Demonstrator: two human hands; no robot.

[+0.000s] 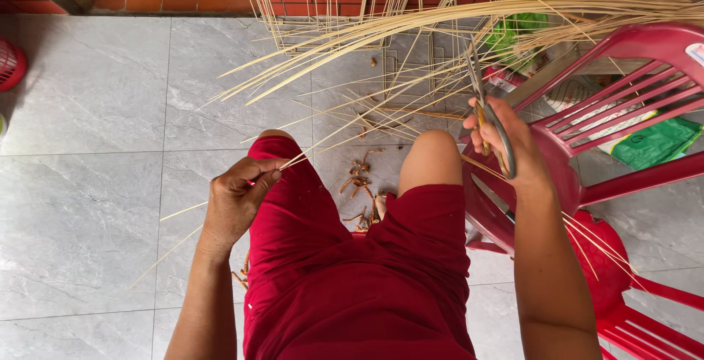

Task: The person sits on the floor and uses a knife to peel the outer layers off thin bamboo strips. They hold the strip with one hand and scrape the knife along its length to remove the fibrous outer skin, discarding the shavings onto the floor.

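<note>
Head view: left hand (236, 200) pinches thin bamboo strips (352, 129); right hand (506, 144) grips metal scissors (488, 114).

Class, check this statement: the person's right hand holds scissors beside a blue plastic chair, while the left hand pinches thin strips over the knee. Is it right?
Not quite. In the head view the chair is red, not blue. The rest stands: the right hand holds the scissors beside it, and the left hand pinches thin strips over the knee.

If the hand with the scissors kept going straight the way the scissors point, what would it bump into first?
Probably the bundle of long bamboo strips arching overhead. The right hand holds the scissors with blades pointing up toward them. Depth is hard to judge, so they might pass underneath.
</note>
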